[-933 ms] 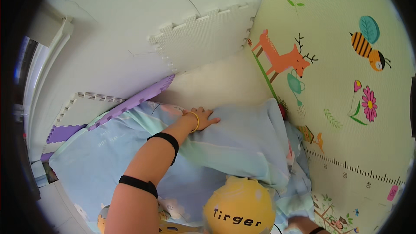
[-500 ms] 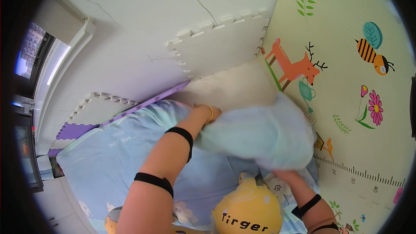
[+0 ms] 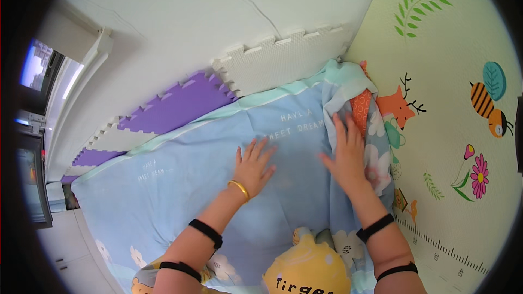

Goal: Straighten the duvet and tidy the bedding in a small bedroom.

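A light blue quilt with pale lettering and a mint edge lies spread in front of me. My left hand, with a gold bangle at the wrist, is over its middle, fingers spread and holding nothing. At the right, my right hand rests with fingers apart beside a bunched fold of the quilt. An orange-red patterned cloth shows between that fold and a flowered blue part. Whether the right fingertips press on the fold, I cannot tell.
Yellow stuffed toy lies at the near edge. Purple foam mat and white foam mat lean on the far wall. A cream padded wall with animal pictures closes the right side. White cabinet stands at left.
The quilt part that was lifted and blurred now lies flat to the far wall, covering the bare cream surface. Both hands have let go; my right hand has moved farther away from me.
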Demonstrator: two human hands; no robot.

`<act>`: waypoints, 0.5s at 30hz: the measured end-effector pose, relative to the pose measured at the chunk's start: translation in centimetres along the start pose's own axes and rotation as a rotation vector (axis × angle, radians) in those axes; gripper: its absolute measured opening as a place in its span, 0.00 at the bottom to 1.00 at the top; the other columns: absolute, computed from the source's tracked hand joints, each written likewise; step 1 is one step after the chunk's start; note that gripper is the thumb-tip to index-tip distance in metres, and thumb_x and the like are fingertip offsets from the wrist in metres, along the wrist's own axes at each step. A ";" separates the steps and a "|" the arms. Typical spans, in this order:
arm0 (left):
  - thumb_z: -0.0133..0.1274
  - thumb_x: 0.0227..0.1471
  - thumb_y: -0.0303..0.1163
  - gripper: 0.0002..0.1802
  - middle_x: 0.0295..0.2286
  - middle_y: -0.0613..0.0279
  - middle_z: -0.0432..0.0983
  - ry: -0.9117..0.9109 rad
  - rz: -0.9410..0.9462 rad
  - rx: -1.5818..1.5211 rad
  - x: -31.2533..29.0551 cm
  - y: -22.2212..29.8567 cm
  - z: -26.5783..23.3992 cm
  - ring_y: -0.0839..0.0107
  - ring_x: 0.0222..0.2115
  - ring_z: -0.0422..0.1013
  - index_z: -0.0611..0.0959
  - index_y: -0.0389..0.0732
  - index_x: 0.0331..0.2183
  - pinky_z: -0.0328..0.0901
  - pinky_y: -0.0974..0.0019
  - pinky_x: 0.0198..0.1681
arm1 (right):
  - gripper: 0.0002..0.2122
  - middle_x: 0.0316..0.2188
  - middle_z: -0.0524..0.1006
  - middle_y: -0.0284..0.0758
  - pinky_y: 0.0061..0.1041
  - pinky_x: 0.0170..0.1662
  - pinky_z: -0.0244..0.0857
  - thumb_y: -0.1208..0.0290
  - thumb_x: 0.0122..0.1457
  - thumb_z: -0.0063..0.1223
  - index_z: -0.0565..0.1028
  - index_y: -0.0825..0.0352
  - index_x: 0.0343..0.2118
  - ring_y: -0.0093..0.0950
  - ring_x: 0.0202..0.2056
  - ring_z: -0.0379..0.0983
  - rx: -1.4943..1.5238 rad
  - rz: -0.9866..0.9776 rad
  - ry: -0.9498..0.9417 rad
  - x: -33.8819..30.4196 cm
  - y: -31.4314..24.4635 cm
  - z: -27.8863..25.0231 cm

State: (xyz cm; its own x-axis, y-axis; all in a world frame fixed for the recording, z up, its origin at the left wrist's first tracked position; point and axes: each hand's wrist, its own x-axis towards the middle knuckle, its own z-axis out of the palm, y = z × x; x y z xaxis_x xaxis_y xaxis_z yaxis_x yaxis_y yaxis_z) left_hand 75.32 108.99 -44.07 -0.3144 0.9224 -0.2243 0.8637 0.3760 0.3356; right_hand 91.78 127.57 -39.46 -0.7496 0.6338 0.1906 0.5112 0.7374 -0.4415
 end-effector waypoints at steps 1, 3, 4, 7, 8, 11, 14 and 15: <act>0.44 0.54 0.47 0.29 0.58 0.52 0.49 -0.003 -0.003 -0.009 -0.4 0.2 1.0 0.53 0.60 0.45 0.63 0.49 0.56 0.42 0.42 0.58 | 0.32 0.49 0.63 0.47 0.37 0.54 0.55 0.78 0.44 0.56 0.58 0.65 0.55 0.46 0.50 0.60 -0.051 0.071 -0.001 0.4 1.3 0.5; 0.45 0.52 0.51 0.35 0.61 0.54 0.36 -0.132 -0.083 0.098 0.4 1.1 2.5 0.49 0.61 0.34 0.56 0.55 0.59 0.34 0.33 0.57 | 0.28 0.47 0.65 0.46 0.37 0.53 0.56 0.80 0.45 0.54 0.61 0.66 0.53 0.44 0.49 0.62 -0.132 0.137 0.006 1.5 3.7 -0.7; 0.45 0.52 0.51 0.35 0.61 0.54 0.36 -0.123 -0.072 0.082 1.1 1.4 2.9 0.49 0.61 0.34 0.56 0.55 0.59 0.34 0.33 0.57 | 0.26 0.44 0.67 0.45 0.35 0.51 0.57 0.82 0.45 0.51 0.63 0.67 0.51 0.42 0.47 0.64 0.050 0.169 0.124 1.9 4.8 -1.9; 0.51 0.48 0.50 0.41 0.61 0.50 0.36 -0.081 -0.190 0.099 1.2 0.5 3.2 0.46 0.61 0.35 0.54 0.54 0.60 0.35 0.35 0.57 | 0.21 0.39 0.71 0.43 0.32 0.48 0.59 0.84 0.46 0.47 0.67 0.68 0.46 0.39 0.43 0.67 0.298 0.210 0.340 2.5 3.0 -5.9; 0.51 0.48 0.50 0.41 0.61 0.50 0.36 -0.079 -0.177 0.084 1.7 1.2 3.3 0.46 0.61 0.35 0.54 0.54 0.60 0.35 0.35 0.57 | 0.19 0.36 0.71 0.41 0.30 0.47 0.60 0.85 0.46 0.45 0.68 0.69 0.44 0.37 0.41 0.68 0.306 0.232 0.462 2.4 2.5 -8.1; 0.53 0.47 0.48 0.42 0.61 0.50 0.37 0.024 -0.093 -0.036 3.3 4.2 3.1 0.47 0.61 0.36 0.54 0.54 0.59 0.36 0.36 0.57 | 0.18 0.37 0.70 0.40 0.28 0.44 0.61 0.84 0.48 0.45 0.68 0.68 0.44 0.35 0.40 0.67 0.212 0.226 0.422 1.6 2.6 -10.0; 0.54 0.46 0.47 0.42 0.60 0.50 0.39 0.075 0.232 -0.178 5.2 8.7 3.2 0.46 0.60 0.40 0.55 0.53 0.59 0.40 0.36 0.56 | 0.14 0.36 0.69 0.39 0.28 0.41 0.62 0.82 0.51 0.46 0.70 0.68 0.42 0.33 0.39 0.67 -0.024 0.201 0.467 0.8 1.0 -11.9; 0.54 0.46 0.48 0.42 0.60 0.50 0.39 0.101 0.288 -0.206 6.1 9.8 3.3 0.45 0.60 0.42 0.55 0.53 0.59 0.41 0.35 0.56 | 0.14 0.36 0.69 0.39 0.28 0.41 0.62 0.82 0.51 0.46 0.70 0.68 0.42 0.33 0.39 0.67 -0.006 0.196 0.461 0.7 0.4 -12.1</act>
State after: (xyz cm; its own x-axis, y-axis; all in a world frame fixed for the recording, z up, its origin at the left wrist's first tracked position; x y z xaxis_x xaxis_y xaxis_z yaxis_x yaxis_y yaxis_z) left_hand 83.13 118.04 -45.13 -0.1159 0.9932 -0.0060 0.8285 0.1000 0.5511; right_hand 96.55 131.15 -28.91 -0.3762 0.7972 0.4722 0.6272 0.5942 -0.5035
